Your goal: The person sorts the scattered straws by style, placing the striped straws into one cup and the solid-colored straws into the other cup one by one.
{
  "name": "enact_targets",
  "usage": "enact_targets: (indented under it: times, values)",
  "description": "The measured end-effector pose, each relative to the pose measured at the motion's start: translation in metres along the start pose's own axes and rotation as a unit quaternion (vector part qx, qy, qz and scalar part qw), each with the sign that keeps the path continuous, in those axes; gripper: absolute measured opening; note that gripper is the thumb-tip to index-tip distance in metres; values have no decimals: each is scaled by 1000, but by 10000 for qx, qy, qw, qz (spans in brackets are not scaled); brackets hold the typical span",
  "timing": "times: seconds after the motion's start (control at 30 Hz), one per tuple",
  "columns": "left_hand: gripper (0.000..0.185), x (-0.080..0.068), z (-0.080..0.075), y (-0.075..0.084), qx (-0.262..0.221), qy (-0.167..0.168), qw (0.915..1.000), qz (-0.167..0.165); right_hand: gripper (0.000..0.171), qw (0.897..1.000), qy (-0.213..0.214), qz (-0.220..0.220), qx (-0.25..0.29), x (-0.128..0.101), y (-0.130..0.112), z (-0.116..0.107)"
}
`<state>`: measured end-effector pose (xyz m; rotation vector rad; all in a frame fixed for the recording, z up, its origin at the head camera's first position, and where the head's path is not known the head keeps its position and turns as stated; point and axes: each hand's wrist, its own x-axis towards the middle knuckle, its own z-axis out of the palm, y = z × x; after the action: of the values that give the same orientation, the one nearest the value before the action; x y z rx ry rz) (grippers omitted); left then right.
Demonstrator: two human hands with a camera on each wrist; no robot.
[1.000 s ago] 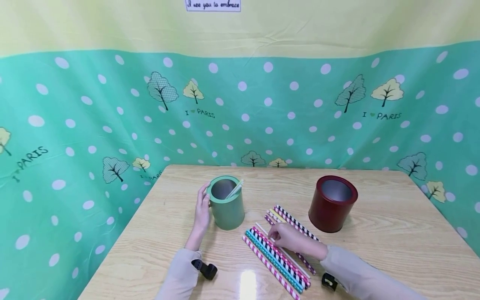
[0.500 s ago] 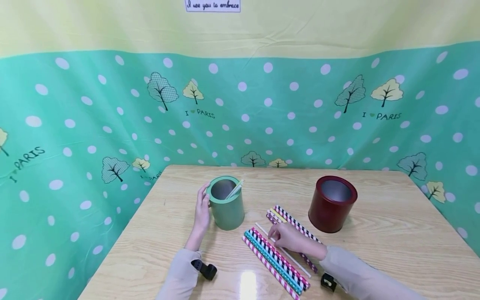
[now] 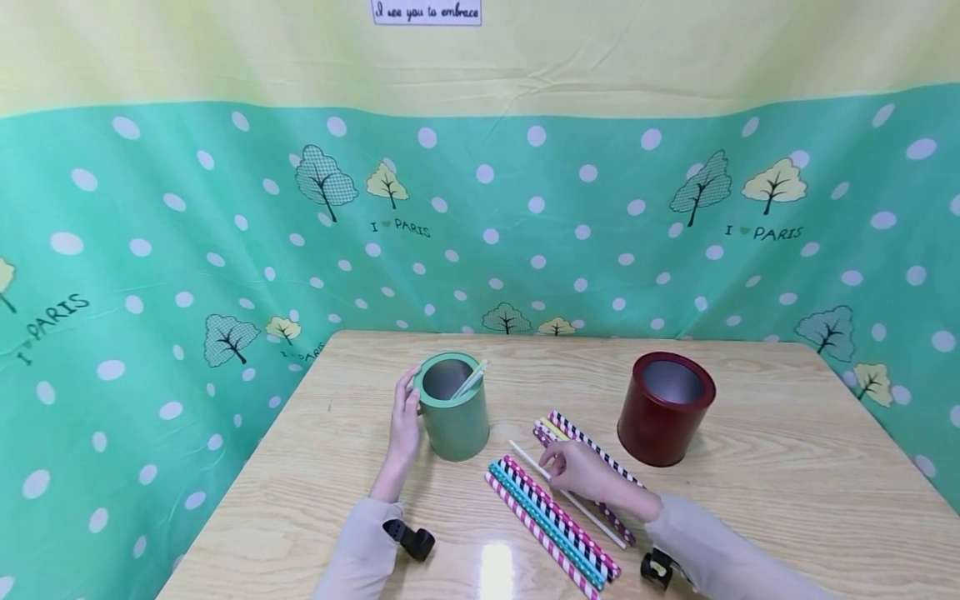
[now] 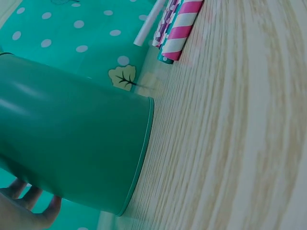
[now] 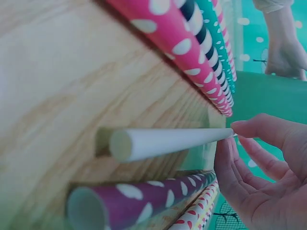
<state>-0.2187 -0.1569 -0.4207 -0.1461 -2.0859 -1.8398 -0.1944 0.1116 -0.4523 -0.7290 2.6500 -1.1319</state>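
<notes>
My right hand [image 3: 583,471] pinches a thin white straw [image 3: 592,517] between thumb and fingertips [image 5: 249,158]; the white straw [image 5: 168,141] sits slightly off the wooden table [image 3: 787,467]. Under and beside it lie patterned paper straws [image 3: 551,517]: pink, black-and-white and teal striped. A purple dotted straw [image 5: 144,196] lies nearest the hand. My left hand [image 3: 405,425] cups the left side of an upright green can [image 3: 452,408], with its fingers [image 4: 29,206] behind the green can [image 4: 72,158]. One white straw [image 3: 472,379] leans inside it.
A dark red can [image 3: 665,407] stands open and upright to the right of the straws. More straws [image 3: 573,433], one yellow and one black-striped, lie toward it. A green dotted cloth [image 3: 225,250] hangs around the table's back and left sides.
My right hand has shifted slightly right and back, drawing the white straw away from the striped ones. The left hand and both cans have stayed put.
</notes>
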Motion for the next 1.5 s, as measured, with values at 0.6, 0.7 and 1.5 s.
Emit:
enact_targets:
  times: [0.6, 0.7, 1.5]
  values:
    - [37, 0, 0, -2, -4, 74, 10000, -19, 31, 9966, 289, 153, 760, 2, -10, -5]
    - [37, 0, 1, -2, 25, 75, 10000, -30, 32, 9955, 323, 152, 883, 3, -13, -5]
    - [38, 4, -1, -7, -113, -21, 9999, -31, 26, 9772, 937, -72, 1905, 13, -40, -13]
